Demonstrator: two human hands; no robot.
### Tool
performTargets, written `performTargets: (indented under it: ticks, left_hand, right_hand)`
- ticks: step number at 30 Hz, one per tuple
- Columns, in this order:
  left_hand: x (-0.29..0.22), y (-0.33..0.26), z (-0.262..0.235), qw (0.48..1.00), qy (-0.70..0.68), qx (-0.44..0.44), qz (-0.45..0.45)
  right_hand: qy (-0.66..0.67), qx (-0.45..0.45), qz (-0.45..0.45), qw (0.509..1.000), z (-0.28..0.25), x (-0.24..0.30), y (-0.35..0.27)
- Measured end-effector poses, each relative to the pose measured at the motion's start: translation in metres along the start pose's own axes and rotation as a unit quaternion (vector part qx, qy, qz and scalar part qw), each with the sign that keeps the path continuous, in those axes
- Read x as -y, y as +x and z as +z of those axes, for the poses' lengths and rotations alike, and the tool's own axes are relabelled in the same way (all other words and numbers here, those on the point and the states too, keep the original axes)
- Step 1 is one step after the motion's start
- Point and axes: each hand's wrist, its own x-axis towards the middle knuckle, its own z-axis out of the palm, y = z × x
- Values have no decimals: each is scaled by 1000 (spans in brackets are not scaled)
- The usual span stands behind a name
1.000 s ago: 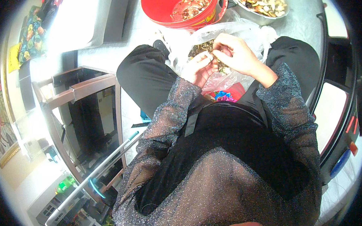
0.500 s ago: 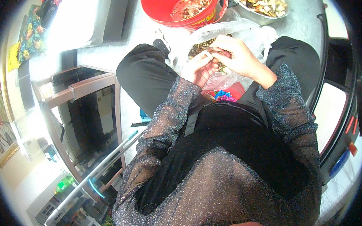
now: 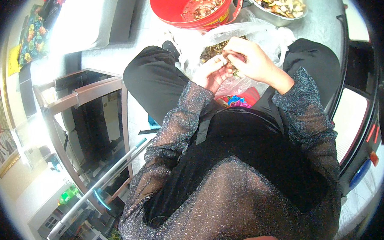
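Note:
My left hand [image 3: 214, 73] and my right hand [image 3: 250, 61] meet over a translucent white plastic bag [image 3: 267, 33] between my bent knees. The fingertips of both are closed together, pinching a small piece whose kind I cannot make out; the right fingers hide most of it. Some fingers of the left hand curl loosely beneath. Inside the bag lie many small brown and pale pieces [image 3: 211, 53]. Beyond the bag stands a red bucket [image 3: 167, 14] with brownish scraps on its bottom. To its right, a metal bowl [image 3: 277, 20] is heaped with pale yellow and brown pieces.
On the left stands a low brown-framed piece of furniture [image 3: 81, 97] with a dark glossy surface, and a long pale pole [image 3: 104, 179] slants beside it. A black-edged unit with a white panel [image 3: 350, 117] is close on my right. Something red with blue and pink flowers [image 3: 238, 101] sits at my lap.
My right fingers have shifted slightly at the pinched piece, and a little more of the bag's contents shows beside them. The bucket, bowl and bag stay in place.

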Motion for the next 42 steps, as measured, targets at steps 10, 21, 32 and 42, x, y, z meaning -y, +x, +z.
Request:
performTargets:
  ticks: [10,21,32,42]
  left_hand:
    - [-2,0,-4,969,238,-4,66]
    - [-5,-2,3,852,492,-58,171]
    - [-12,-7,21,676,674,-64,291]
    - [-16,-7,21,625,708,-43,327]
  right_hand:
    - [-26,6,57,998,-12,-3,2]
    - [-41,73,61,995,-17,0,2]
    - [-50,25,93,994,-16,-11,1]
    - [33,101,76,991,-17,-3,1]
